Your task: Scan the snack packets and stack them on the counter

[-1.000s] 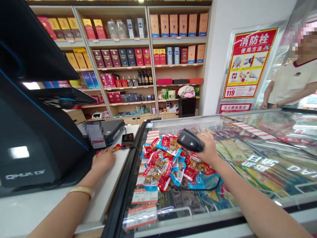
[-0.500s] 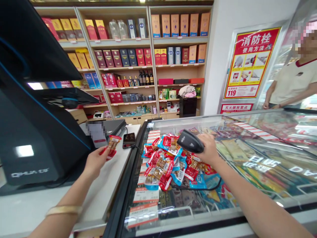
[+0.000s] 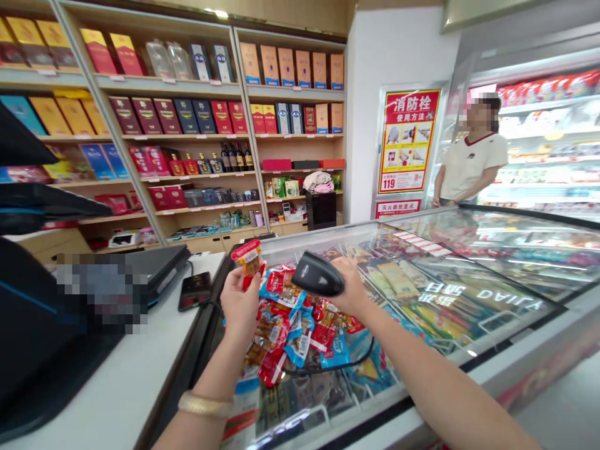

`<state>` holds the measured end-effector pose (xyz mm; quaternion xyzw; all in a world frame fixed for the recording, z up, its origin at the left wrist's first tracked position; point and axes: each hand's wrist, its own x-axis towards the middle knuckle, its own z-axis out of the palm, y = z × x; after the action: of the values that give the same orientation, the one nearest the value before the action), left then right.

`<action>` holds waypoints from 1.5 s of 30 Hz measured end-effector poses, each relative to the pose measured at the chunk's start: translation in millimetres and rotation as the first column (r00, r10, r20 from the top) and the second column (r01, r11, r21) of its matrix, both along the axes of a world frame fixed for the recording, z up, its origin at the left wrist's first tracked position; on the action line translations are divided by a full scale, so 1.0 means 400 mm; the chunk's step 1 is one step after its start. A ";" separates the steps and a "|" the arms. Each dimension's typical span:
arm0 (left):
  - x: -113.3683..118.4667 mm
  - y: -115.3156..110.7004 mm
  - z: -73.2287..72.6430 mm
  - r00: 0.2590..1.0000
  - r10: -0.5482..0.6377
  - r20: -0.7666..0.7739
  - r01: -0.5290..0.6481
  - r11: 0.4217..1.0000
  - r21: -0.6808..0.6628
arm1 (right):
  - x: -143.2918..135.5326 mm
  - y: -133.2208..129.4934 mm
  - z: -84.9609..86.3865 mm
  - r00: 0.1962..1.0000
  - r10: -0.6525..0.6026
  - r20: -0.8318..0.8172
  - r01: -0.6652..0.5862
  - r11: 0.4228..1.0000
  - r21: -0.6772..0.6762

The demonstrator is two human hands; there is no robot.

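My left hand (image 3: 240,301) pinches a small red snack packet (image 3: 249,257), its barcode label turned up, above the left side of the pile. In my right hand (image 3: 350,284) is a black handheld barcode scanner (image 3: 319,275), its head pointing left toward that packet, a short gap between them. Beneath both hands, a heap of red and blue snack packets (image 3: 300,334) lies on the glass top of a chest freezer (image 3: 323,406). The scanner's black cable (image 3: 344,367) loops around the front of the heap. My right fingers are partly hidden behind the scanner.
A white counter (image 3: 112,381) with a phone (image 3: 195,290) and a dark checkout terminal (image 3: 37,350) stands at left. Shelves of boxed bottles (image 3: 187,117) line the back wall. A person (image 3: 471,156) in a white shirt stands beyond the freezer, near a red fire-hydrant sign (image 3: 409,140).
My left hand has carried the packet right, from over the counter to beside the scanner above the heap. The view has turned right. My right hand still holds the scanner over the pile.
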<state>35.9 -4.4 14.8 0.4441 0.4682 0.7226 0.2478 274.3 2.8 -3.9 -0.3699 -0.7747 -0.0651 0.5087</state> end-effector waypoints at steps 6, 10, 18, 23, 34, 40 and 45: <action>0.014 -0.010 -0.028 0.977 0.092 -0.193 -0.100 0.994 -0.032 | -0.012 0.003 -0.006 1.000 -0.011 0.021 0.013 0.996 -0.089; 0.003 -0.005 -0.043 0.967 0.093 -0.236 -0.106 0.993 -0.042 | -0.015 0.000 -0.001 0.999 -0.026 0.031 0.029 0.992 -0.122; -0.008 -0.002 -0.050 0.941 0.095 -0.325 -0.109 0.994 -0.025 | -0.013 0.003 0.000 0.999 -0.052 -0.006 0.051 0.994 -0.097; -0.040 -0.021 -0.045 0.618 0.121 -0.777 -0.202 0.979 -0.008 | -0.002 0.025 -0.014 0.982 -0.170 -0.085 0.166 0.985 -0.051; -0.048 0.007 -0.126 0.395 -0.177 -0.901 -0.127 0.961 -0.244 | 0.007 0.061 -0.073 0.945 -0.301 -0.127 0.296 0.953 -0.058; -0.026 0.012 -0.124 0.404 -0.187 -0.895 -0.146 0.953 -0.265 | -0.002 0.083 -0.110 0.948 -0.306 -0.093 0.297 0.950 -0.093; -0.024 0.027 -0.123 0.446 -0.204 -0.871 -0.125 0.950 -0.287 | -0.005 0.093 -0.121 0.945 -0.312 -0.101 0.306 0.949 -0.074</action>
<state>26.4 6.5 -34.5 0.7233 0.6243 0.2912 0.0476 272.3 40.1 -52.3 -0.5044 -0.6790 -0.1010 0.5238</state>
